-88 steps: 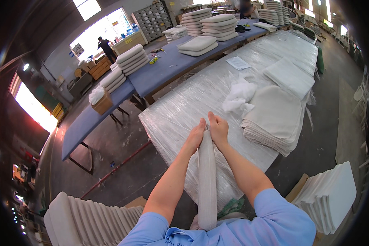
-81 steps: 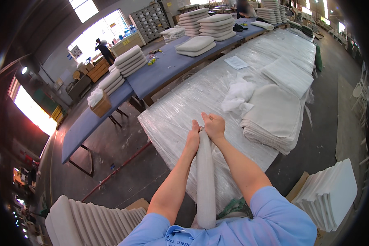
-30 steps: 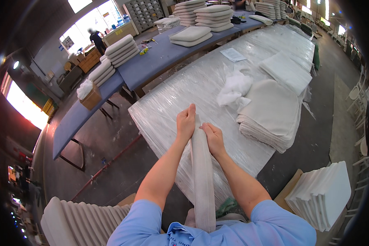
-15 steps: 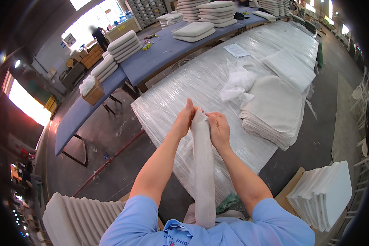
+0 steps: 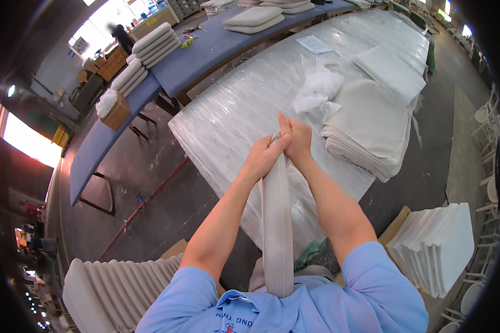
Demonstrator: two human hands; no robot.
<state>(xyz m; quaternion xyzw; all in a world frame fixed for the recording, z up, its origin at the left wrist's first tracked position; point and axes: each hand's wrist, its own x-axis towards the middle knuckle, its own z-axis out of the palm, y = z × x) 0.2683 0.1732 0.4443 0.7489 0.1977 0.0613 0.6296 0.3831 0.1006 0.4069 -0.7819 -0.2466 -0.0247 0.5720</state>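
Observation:
A light grey fabric-covered cushion [image 5: 278, 227] stands edge-on in front of me, its near end against my shirt. My left hand [image 5: 265, 156] is closed around the far end of its cover, thumb lying across the top. Right beside it, my right hand [image 5: 298, 137] grips the same end with its thumb pointing up. The two hands touch, and the fabric between their fingers is mostly hidden. Just right of them, on the plastic-wrapped table [image 5: 222, 119], lies a stack of light grey fabric covers [image 5: 366, 119].
Crumpled white plastic [image 5: 318, 89] and a paper sheet [image 5: 315, 44] lie farther up the table. Finished-looking cushions [image 5: 119, 286] stand in a row at lower left. White foam pads [image 5: 430, 250] are stacked at lower right. A blue worktable [image 5: 205, 55] holds more cushions.
My hands have come together at the cushion's far end; the left now overlaps toward the right. The right thumb has swung upward. My view has shifted slightly, so the surroundings sit higher.

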